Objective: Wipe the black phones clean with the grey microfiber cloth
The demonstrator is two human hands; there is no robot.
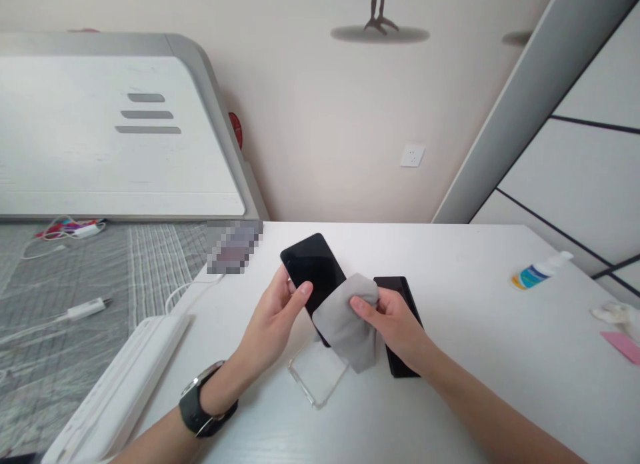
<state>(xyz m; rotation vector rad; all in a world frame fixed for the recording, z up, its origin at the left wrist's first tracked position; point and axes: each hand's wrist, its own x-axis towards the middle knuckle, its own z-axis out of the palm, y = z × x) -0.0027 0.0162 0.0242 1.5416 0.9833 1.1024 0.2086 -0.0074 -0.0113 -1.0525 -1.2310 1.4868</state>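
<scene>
A black smartphone (314, 267) is tilted above the white table, its dark screen facing me. My left hand (277, 311) grips it by the left edge, thumb on the glass. A grey cloth (345, 321) is pinched in my right hand (395, 321) and covers the phone's lower right part. Beneath them lies a clear phone case (317, 377), partly hidden by the cloth. A second black phone (397, 367) rests flat on the table behind my right hand, which hides its middle.
A small spray bottle (540, 272) lies at the right, with crumpled white tissue (613, 312) and a pink piece (623, 346) nearer the edge. At the left, a long white device (120, 384) lines the table (460, 411) beside a bed (95, 344) with a charger and cables.
</scene>
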